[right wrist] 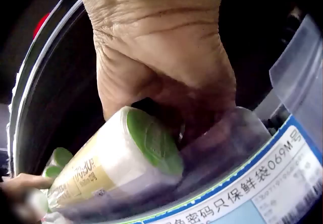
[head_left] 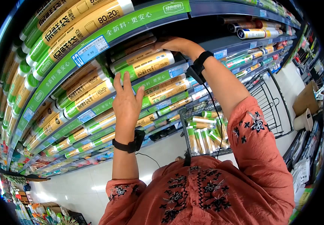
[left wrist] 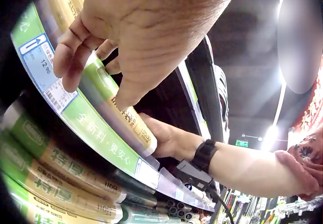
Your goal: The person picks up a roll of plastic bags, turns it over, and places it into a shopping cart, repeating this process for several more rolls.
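A roll of food storage bags (head_left: 158, 63), with a yellow wrapper and a green end, lies along the front of a shelf. My left hand (head_left: 126, 103) is at its left end, fingers extended and touching the green part. In the left wrist view, the thumb side overlaps the roll (left wrist: 130, 123) and the fingertips hang by the price label (left wrist: 45, 72). My right hand (head_left: 176, 44) reaches into the shelf at the roll's right end. The right wrist view shows it behind the green end cap (right wrist: 156, 140), its fingers hidden.
Similar rolls (head_left: 83, 28) fill the shelf above, and more rolls (head_left: 87, 99) lie left and below. A clear plastic divider (right wrist: 298, 67) stands at the shelf edge. A wire shopping cart (head_left: 270, 99) holding several rolls (head_left: 201, 140) stands to the right.
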Demonstrator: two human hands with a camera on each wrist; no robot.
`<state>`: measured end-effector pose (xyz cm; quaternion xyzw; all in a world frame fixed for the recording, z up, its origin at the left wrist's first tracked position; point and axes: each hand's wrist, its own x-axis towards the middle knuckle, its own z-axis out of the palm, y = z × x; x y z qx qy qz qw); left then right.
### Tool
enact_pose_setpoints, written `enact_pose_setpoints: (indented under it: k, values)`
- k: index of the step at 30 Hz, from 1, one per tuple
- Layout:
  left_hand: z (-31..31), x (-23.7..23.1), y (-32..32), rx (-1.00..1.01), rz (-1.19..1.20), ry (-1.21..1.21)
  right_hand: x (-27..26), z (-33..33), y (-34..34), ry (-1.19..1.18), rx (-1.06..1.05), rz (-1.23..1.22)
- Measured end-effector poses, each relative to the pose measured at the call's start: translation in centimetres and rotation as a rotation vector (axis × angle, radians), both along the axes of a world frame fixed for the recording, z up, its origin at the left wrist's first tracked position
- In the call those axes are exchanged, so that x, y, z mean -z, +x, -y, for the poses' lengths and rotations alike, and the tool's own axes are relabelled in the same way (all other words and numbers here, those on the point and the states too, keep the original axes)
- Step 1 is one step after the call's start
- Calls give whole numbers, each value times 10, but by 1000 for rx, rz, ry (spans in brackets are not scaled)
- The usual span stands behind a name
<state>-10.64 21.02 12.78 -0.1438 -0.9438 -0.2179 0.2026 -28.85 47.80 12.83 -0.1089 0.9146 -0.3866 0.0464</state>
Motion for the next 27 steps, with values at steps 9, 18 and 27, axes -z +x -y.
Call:
enact_pose_setpoints:
  k: [9,18,27]
  values:
    - [2,5,-5,5,-23,-21,-13,17,17,-151,277,17]
    - [0,4,-6,0,-13,-14,-11,2,21,-191,0,56]
    - [2,4,-7,7,-24,-24,8,11,-6,-234,185,-81]
